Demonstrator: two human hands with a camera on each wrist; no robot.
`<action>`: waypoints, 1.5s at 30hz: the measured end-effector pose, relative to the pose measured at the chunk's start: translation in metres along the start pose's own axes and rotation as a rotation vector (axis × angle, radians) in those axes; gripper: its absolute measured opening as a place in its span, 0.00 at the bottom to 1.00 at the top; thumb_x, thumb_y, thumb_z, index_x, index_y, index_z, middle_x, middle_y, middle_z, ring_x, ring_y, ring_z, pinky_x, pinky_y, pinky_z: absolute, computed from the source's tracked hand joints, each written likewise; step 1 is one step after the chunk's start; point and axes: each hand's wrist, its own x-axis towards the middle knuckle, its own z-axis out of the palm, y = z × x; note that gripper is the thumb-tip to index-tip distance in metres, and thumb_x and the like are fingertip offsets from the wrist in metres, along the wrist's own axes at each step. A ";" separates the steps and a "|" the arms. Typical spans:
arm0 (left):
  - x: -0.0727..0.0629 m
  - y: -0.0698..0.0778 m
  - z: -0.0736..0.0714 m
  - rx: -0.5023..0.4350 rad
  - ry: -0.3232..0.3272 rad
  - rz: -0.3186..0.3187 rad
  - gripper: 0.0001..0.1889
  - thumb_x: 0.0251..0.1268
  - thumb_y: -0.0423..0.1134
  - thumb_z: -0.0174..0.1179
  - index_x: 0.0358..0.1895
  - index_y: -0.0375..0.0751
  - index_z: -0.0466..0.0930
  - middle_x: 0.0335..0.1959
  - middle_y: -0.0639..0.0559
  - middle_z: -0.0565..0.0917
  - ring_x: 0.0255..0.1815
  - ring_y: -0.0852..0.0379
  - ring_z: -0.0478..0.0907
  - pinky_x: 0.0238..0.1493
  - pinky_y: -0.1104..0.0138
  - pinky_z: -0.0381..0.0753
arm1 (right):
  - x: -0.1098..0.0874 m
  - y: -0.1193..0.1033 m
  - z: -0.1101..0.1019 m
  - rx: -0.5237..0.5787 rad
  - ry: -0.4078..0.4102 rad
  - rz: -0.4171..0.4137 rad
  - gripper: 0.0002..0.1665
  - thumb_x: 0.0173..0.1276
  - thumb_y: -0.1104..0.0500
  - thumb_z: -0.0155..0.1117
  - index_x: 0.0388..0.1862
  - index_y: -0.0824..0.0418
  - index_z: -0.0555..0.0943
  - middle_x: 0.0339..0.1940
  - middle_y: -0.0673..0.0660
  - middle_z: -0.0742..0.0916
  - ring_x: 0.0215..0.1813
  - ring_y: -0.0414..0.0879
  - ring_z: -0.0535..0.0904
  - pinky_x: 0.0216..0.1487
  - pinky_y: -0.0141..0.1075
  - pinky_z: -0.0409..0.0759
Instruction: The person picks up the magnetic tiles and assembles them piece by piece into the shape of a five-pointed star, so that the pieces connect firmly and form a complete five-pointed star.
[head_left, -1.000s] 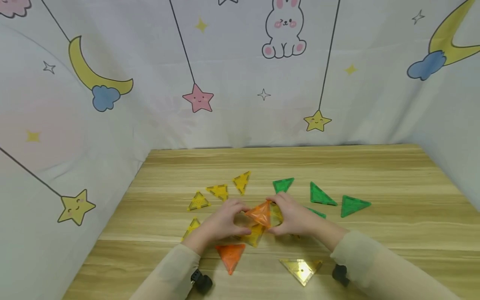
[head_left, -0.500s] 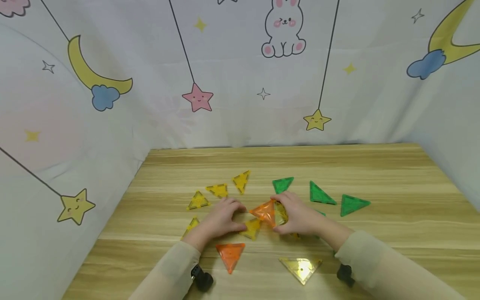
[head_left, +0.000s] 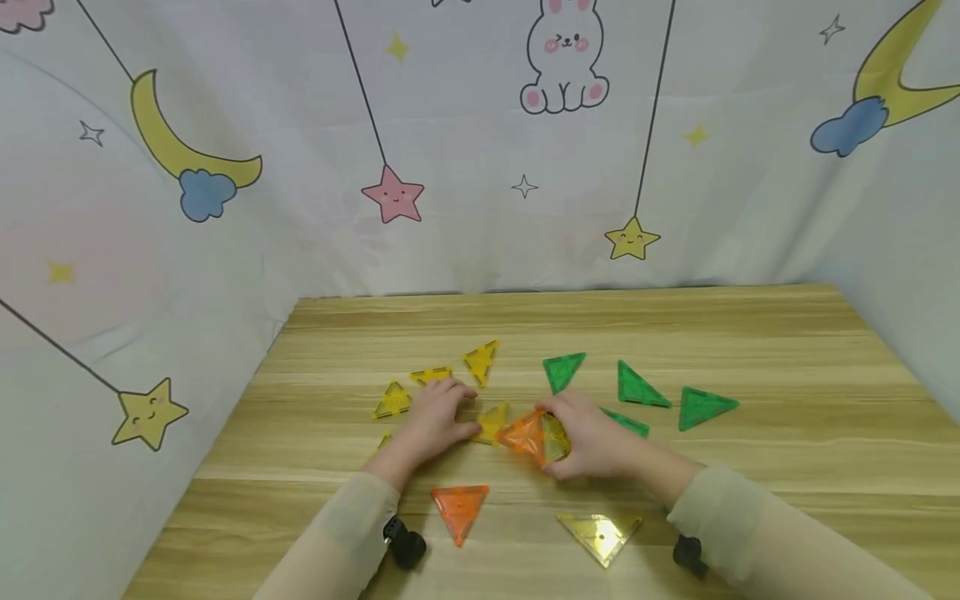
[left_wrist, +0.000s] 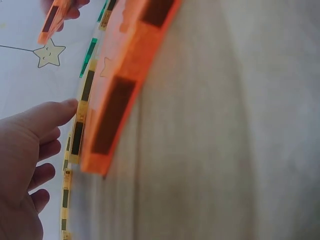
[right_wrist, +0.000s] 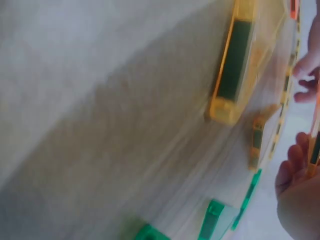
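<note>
My right hand grips an orange triangular magnetic tile together with a yellow triangular tile beside it, lifted above the table. How the two are joined is hard to tell. To the left, my left hand has its thumb at the edge of another yellow magnetic tile lying on the table. The left wrist view shows this thumb touching a yellow tile edge, the other fingers loosely bent and holding nothing. In the right wrist view the right hand is partly cut off by the frame.
On the wooden table a second orange tile and a pale yellow tile lie nearest. Several green tiles sit at right, several yellow tiles at back left. A printed cloth hangs behind.
My left hand has come off the orange tile and moved forward and left, and the loose yellow tile has shifted away from me. The right hand still holds the orange and yellow tiles.
</note>
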 end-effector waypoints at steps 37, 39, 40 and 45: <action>-0.053 -0.010 -0.022 0.021 -0.134 0.083 0.40 0.39 0.59 0.72 0.57 0.44 0.73 0.60 0.48 0.70 0.58 0.45 0.63 0.58 0.48 0.58 | 0.003 -0.022 0.018 -0.118 -0.090 -0.049 0.47 0.46 0.41 0.71 0.61 0.64 0.69 0.58 0.58 0.74 0.61 0.53 0.65 0.62 0.49 0.63; -0.054 -0.011 -0.021 0.020 -0.129 0.079 0.39 0.39 0.59 0.72 0.57 0.45 0.73 0.60 0.49 0.71 0.57 0.45 0.64 0.57 0.49 0.58 | 0.004 -0.025 0.019 -0.132 -0.104 -0.042 0.48 0.46 0.39 0.70 0.61 0.63 0.69 0.58 0.58 0.74 0.61 0.53 0.65 0.62 0.48 0.63; -0.054 -0.011 -0.021 0.019 -0.128 0.077 0.39 0.39 0.60 0.72 0.57 0.45 0.73 0.59 0.49 0.71 0.57 0.45 0.64 0.57 0.49 0.58 | 0.004 -0.026 0.020 -0.137 -0.106 -0.042 0.48 0.46 0.39 0.70 0.61 0.63 0.69 0.57 0.58 0.74 0.61 0.53 0.65 0.61 0.48 0.63; -0.056 -0.012 -0.022 0.022 -0.133 0.079 0.39 0.40 0.59 0.72 0.57 0.44 0.73 0.59 0.48 0.71 0.56 0.46 0.64 0.56 0.49 0.59 | 0.005 -0.030 0.021 -0.152 -0.115 -0.055 0.47 0.45 0.39 0.70 0.61 0.62 0.70 0.56 0.56 0.75 0.59 0.51 0.66 0.60 0.47 0.65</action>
